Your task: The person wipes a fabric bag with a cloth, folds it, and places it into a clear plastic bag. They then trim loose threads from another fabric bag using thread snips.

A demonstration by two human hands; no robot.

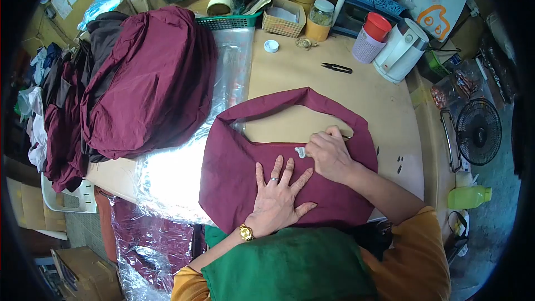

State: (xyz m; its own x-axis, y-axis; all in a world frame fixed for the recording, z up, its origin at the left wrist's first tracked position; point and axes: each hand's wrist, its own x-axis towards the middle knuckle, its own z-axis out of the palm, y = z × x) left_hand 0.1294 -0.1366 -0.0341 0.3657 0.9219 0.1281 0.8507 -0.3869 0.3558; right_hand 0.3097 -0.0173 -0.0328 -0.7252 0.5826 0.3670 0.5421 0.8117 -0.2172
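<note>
A maroon fabric bag (pixel 228 184) with a wide looped strap lies flat on the tan table (pixel 384 106), close to the body. My left hand (pixel 278 195) rests palm down on the bag with its fingers spread; a ring and a gold watch show on it. To its upper right, my right hand (pixel 330 155) is closed over the bag near its top opening. A small whitish wad (pixel 301 151) pokes out at its fingertips, and a thin dark object shows behind the knuckles, its shape mostly hidden.
Maroon bags (pixel 150 78) are piled at the left beside clear plastic sheets (pixel 173 173). Black thread snips (pixel 336 68) and a white cap (pixel 271 46) lie beyond the bag. A jar (pixel 321 19), a white kettle (pixel 401 50) and baskets line the back; a fan (pixel 478 131) stands right.
</note>
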